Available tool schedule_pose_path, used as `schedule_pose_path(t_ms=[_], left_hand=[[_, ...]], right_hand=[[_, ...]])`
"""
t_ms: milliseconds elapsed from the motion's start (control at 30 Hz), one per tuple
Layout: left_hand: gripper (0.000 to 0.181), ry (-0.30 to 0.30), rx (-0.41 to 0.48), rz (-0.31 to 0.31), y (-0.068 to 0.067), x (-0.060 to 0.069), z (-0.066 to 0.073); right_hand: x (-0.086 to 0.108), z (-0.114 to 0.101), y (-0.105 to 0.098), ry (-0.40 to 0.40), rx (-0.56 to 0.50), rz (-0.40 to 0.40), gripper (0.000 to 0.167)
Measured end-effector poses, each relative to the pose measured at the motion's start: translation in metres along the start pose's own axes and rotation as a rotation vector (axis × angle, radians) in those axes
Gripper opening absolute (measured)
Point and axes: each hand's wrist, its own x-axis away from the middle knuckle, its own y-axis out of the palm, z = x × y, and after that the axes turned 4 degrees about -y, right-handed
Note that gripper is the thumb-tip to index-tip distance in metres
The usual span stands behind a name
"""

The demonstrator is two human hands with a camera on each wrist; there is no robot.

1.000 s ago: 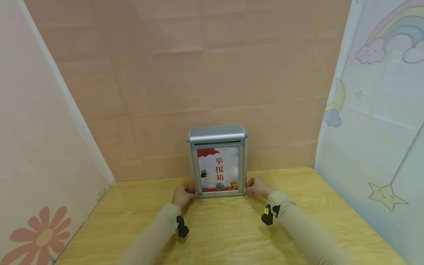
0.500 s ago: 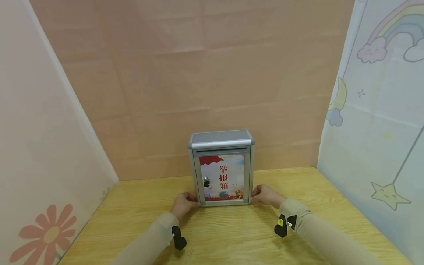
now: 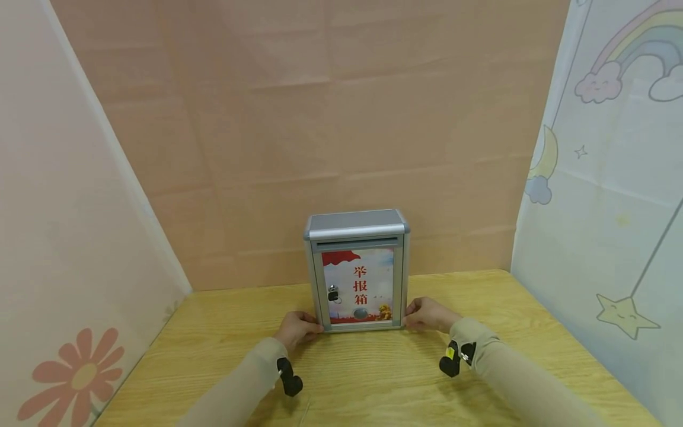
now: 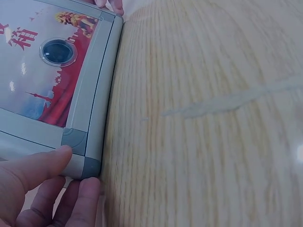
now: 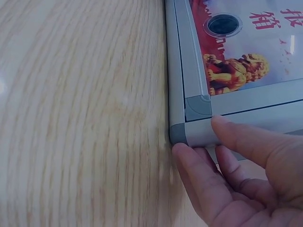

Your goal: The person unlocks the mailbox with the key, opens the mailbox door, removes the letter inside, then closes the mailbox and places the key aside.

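A grey box (image 3: 358,222) stands upright on the wood-grain table (image 3: 373,382), in front of the peach backdrop (image 3: 277,136), with 2 hands at its base. The left hand (image 3: 297,330) pinches the lower left corner, thumb on the front frame and fingers against the side; the right hand (image 3: 431,315) grips the lower right corner in the same manner. Across the top of the front runs a slot (image 3: 357,244); below it, a printed panel (image 3: 341,274) bears 3 red characters, with a lock (image 3: 333,289) near its left edge and a round window (image 3: 360,313) low down.
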Motion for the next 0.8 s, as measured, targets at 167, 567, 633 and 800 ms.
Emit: schedule_pose_path(t_ms=[167, 567, 633, 800], left_hand=[[0.023, 0.0, 0.009, 0.0, 0.0, -0.002, -0.001], [0.027, -0.014, -0.027, -0.01, -0.003, -0.003, 0.0], [0.026, -0.007, -0.035, -0.008, -0.003, -0.004, 0.0], [0.025, 0.029, -0.039, -0.023, -0.001, -0.006, -0.001]], right_hand=[[0.002, -0.002, -0.003, -0.006, 0.015, -0.043, 0.021], [0.009, -0.071, 0.044, -0.018, -0.015, -0.319, 0.032], [0.006, -0.087, 0.058, -0.061, -0.134, -0.317, 0.036], [-0.007, -0.107, 0.083, -0.022, -0.39, -0.232, 0.043]])
